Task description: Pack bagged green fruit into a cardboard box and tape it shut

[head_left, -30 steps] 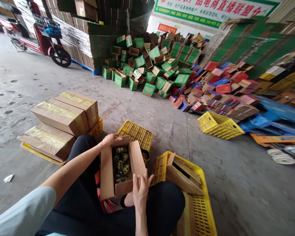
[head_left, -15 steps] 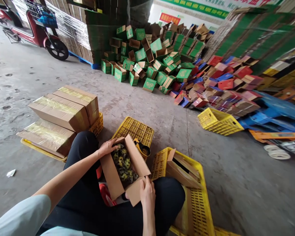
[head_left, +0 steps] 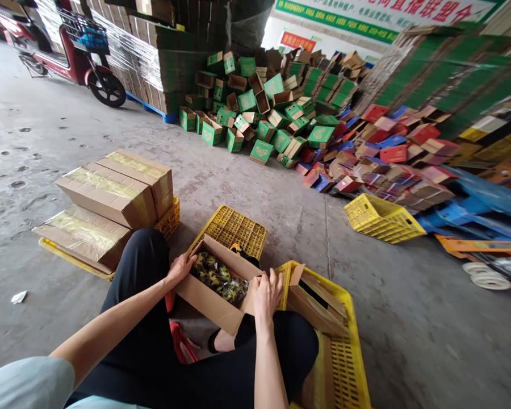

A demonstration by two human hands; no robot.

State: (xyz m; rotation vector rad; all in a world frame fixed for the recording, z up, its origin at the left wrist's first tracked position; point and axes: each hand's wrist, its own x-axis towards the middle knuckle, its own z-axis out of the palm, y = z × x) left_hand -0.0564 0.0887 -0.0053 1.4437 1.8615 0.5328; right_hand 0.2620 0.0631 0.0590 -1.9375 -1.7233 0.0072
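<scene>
We are holding the open cardboard box point(head_left: 210, 301) between our knees, its plastic-wrapped contents point(head_left: 221, 278) showing, and our left hand point(head_left: 181, 268) is clasping its left end. Our right hand point(head_left: 266, 292) is touching its right end with bent fingers, though we cannot tell whether it is gripping.

Banner point(head_left: 378, 20) cut off above, base of held box point(head_left: 210, 304) hidden

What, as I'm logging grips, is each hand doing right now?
Left hand: holding the open cardboard box by its left end.
Right hand: touching the box's right end; grip cannot be told.
</scene>
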